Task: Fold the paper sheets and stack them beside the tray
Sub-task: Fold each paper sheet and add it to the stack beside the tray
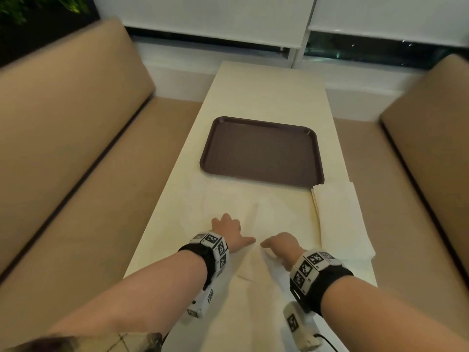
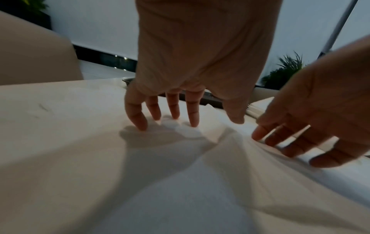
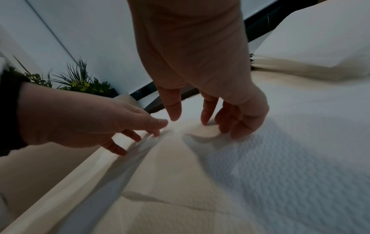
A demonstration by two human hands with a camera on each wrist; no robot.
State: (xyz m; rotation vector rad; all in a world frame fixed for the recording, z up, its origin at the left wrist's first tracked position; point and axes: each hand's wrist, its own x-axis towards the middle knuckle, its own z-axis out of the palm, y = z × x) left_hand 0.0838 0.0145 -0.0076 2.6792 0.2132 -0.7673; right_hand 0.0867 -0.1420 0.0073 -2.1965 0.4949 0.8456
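We see a white embossed paper sheet [image 1: 256,224] flat on the cream tabletop [image 1: 269,97], crease running toward the empty dark brown plastic tray [image 1: 261,151]. Left hand [image 1: 228,231] and right hand [image 1: 281,246] press it with spread fingertips, gripping nothing. Folded white sheet stack [image 1: 340,219] lies right of them, its far corner just beside the tray.

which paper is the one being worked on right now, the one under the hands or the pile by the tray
The spread sheet in front of the tray: both the left hand and right hand press fingertips on it. The folded stack lies untouched.
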